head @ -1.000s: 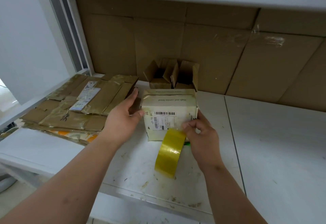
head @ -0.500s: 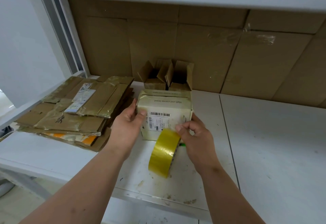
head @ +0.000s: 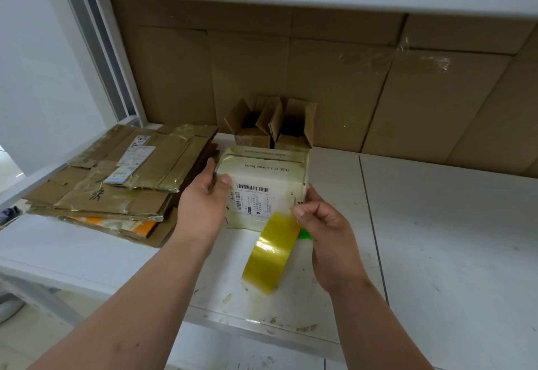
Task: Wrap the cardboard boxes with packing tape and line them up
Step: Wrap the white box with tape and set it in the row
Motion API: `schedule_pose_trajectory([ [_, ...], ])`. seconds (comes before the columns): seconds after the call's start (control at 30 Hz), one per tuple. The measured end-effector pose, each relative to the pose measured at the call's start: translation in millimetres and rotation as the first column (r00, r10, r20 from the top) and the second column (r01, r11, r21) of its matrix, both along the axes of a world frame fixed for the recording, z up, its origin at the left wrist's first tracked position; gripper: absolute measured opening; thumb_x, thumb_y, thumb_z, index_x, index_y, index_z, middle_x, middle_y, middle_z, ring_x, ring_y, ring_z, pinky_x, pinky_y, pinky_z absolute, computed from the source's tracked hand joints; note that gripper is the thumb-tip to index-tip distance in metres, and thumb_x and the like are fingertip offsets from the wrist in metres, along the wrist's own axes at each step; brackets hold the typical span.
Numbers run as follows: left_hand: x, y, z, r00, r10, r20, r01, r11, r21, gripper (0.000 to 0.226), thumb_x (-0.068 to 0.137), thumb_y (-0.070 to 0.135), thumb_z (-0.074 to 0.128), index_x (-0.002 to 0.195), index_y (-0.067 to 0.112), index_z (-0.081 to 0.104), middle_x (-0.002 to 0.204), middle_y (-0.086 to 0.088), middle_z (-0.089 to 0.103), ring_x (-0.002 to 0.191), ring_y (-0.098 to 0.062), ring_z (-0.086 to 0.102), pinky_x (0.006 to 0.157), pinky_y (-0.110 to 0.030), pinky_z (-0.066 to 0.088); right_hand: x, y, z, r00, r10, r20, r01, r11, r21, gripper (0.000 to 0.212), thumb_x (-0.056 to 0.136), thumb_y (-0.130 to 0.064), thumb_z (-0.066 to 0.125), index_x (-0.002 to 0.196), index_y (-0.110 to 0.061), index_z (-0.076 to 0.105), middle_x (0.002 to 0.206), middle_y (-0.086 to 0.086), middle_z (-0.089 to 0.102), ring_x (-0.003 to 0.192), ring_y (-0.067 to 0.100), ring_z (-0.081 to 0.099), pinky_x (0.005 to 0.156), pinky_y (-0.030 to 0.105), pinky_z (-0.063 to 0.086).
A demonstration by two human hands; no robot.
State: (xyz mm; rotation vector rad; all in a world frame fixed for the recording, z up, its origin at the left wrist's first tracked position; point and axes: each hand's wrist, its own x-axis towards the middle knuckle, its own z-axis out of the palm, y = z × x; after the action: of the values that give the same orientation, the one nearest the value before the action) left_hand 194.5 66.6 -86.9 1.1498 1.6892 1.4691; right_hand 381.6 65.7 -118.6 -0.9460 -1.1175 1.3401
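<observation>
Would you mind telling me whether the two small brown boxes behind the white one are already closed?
No, both small brown boxes stand with their flaps up, behind the white box.

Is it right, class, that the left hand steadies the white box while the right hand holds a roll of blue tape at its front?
Not quite. The head view shows the tape roll is yellow, not blue. The rest stands: the left hand steadies the white box and the right hand holds the roll at its front.
</observation>
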Motion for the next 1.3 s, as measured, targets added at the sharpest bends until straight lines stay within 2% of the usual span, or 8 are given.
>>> schedule_pose_trajectory([
  [0.2, 1.5, -1.9, 5.4, 0.979, -0.052, -0.196, 0.032, 0.994, -0.102, 0.073, 0.102, 0.027, 0.052, 0.158, 0.027, 0.006, 0.160, 0.002, 0.030, 0.145, -0.018, 0.031, 0.113, -0.032, 0.028, 4.1, -3.2, 3.9, 1.000, 0.011, 0.000, -0.011, 1.000, 0.003, 0.026, 0.091, -0.008, 0.066, 0.068, -0.019, 0.069, 0.146, -0.019, 0.049, 0.128, -0.002, 0.050, 0.103, 0.030, 0.044],
  [0.37, 13.0, -13.5, 6.3, 0.870, 0.127, -0.477, -0.118, 0.992, 0.049, 0.070, 0.093, 0.027, 0.065, 0.153, 0.015, 0.030, 0.155, -0.009, 0.028, 0.144, -0.027, 0.021, 0.115, -0.036, 0.019, 7.6, -8.4, 12.9, 0.988, -0.059, 0.142, 0.051, 0.997, 0.058, 0.011, 0.090, -0.010, 0.069, 0.079, -0.009, 0.069, 0.130, -0.024, 0.048, 0.102, -0.022, 0.052, 0.073, 0.000, 0.042],
  [0.53, 30.5, -29.8, 12.0, 0.873, 0.127, -0.470, -0.022, 0.975, 0.222, 0.038, 0.091, 0.023, 0.068, 0.128, 0.020, 0.059, 0.124, -0.002, 0.051, 0.119, -0.018, 0.046, 0.099, -0.029, 0.038, 15.2, -15.9, 16.2, 0.970, -0.117, 0.211, 0.110, 0.993, 0.042, 0.012, 0.093, -0.016, 0.066, 0.082, -0.016, 0.068, 0.094, -0.004, 0.069, 0.091, 0.009, 0.063, 0.077, 0.019, 0.045],
  [0.67, 52.9, -41.8, 18.6, 0.911, -0.214, -0.351, 0.256, 0.964, 0.076, 0.023, 0.093, 0.026, 0.066, 0.113, 0.037, 0.062, 0.105, 0.018, 0.065, 0.098, 0.004, 0.060, 0.084, -0.017, 0.049, 24.8, -22.0, 21.8, 0.962, -0.135, 0.239, 0.125, 0.991, 0.057, 0.019, 0.095, -0.020, 0.063, 0.077, -0.023, 0.067, 0.076, -0.010, 0.067, 0.077, 0.009, 0.059, 0.078, 0.032, 0.049],
  [0.77, 71.7, -47.6, 16.2, 0.897, -0.351, -0.267, 0.364, 0.931, -0.002, 0.027, 0.089, 0.020, 0.071, 0.108, 0.035, 0.059, 0.101, 0.016, 0.067, 0.095, 0.006, 0.061, 0.085, -0.017, 0.050, 31.6, -28.4, 27.8, 0.959, -0.163, 0.232, 0.149, 0.986, 0.073, 0.021, 0.094, -0.018, 0.063, 0.075, -0.023, 0.067, 0.073, -0.009, 0.066, 0.074, 0.008, 0.058, 0.074, 0.030, 0.049],
  [0.97, 95.8, -53.4, 10.9, 0.907, -0.303, -0.293, 0.322, 0.947, 0.019, 0.018, 0.086, 0.016, 0.073, 0.088, 0.029, 0.061, 0.085, 0.012, 0.068, 0.084, 0.002, 0.062, 0.073, -0.012, 0.049, 49.7, -42.2, 30.9, 0.955, -0.152, 0.254, 0.142, 0.988, 0.058, 0.016, 0.093, -0.014, 0.065, 0.078, -0.015, 0.069, 0.075, -0.004, 0.067, 0.069, 0.006, 0.057, 0.059, 0.017, 0.048],
  [1.17, 114.3, -56.5, 8.3, 0.896, -0.325, -0.301, 0.328, 0.944, -0.044, 0.008, 0.087, 0.024, 0.073, 0.084, 0.031, 0.072, 0.085, 0.015, 0.070, 0.082, 0.004, 0.063, 0.066, -0.007, 0.042, 68.8, -51.9, 27.0, 0.926, -0.148, 0.346, 0.124, 0.988, 0.092, 0.014, 0.093, -0.018, 0.065, 0.080, -0.017, 0.070, 0.089, 0.000, 0.069, 0.078, 0.004, 0.060, 0.066, 0.012, 0.046],
  [1.3, 127.2, -56.4, 5.2, 0.874, -0.303, -0.380, 0.298, 0.952, -0.074, 0.010, 0.089, 0.026, 0.070, 0.079, 0.026, 0.069, 0.085, 0.012, 0.067, 0.083, 0.000, 0.060, 0.068, -0.014, 0.044, 77.9, -53.7, 24.0, 0.809, -0.284, 0.514, 0.188, 0.955, 0.231, 0.018, 0.090, -0.019, 0.069, 0.073, -0.024, 0.069, 0.090, -0.008, 0.062, 0.086, 0.004, 0.058, 0.074, 0.016, 0.045],
])
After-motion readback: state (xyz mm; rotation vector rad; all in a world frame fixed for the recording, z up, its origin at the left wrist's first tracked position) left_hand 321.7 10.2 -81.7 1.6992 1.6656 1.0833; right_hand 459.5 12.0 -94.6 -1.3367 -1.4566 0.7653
